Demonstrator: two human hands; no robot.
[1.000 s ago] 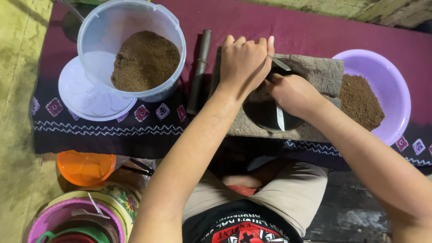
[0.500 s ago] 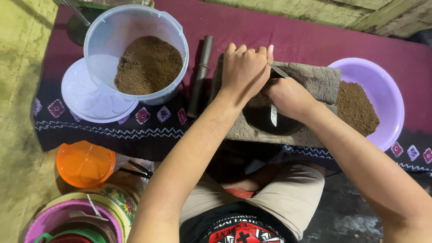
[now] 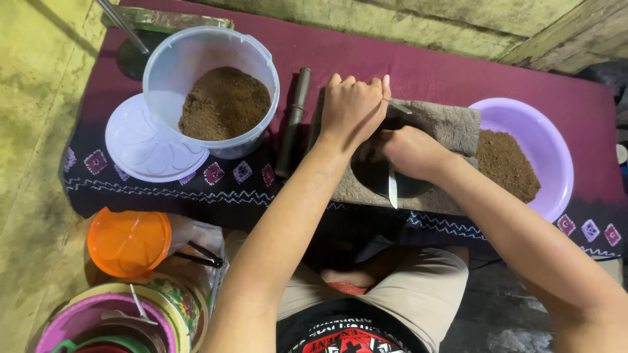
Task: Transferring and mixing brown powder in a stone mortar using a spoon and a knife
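Observation:
Both my hands work over the dark hollow of a grey stone slab (image 3: 451, 124) on a maroon cloth (image 3: 425, 59). My left hand (image 3: 352, 108) is a closed fist at the hollow's far left edge, and a thin metal tip (image 3: 398, 106) pokes out beside its thumb. My right hand (image 3: 409, 151) is closed just to the right and nearer me, gripping a flat metal utensil (image 3: 392, 186) whose handle points toward me. The two hands touch. The hollow's contents are mostly hidden beneath them.
A clear plastic tub (image 3: 261, 65) holds brown powder and rests on its white lid (image 3: 147, 147) at the left. A dark rod (image 3: 292, 124) lies beside the slab. A purple bowl (image 3: 536, 124) of brown powder sits right. Orange lid (image 3: 127, 242) and stacked bowls (image 3: 111, 314) lie lower left.
My right hand has slid a little left across the hollow, and the metal handle has swung with it. My left fist stays at the slab's edge. The view has shifted slightly.

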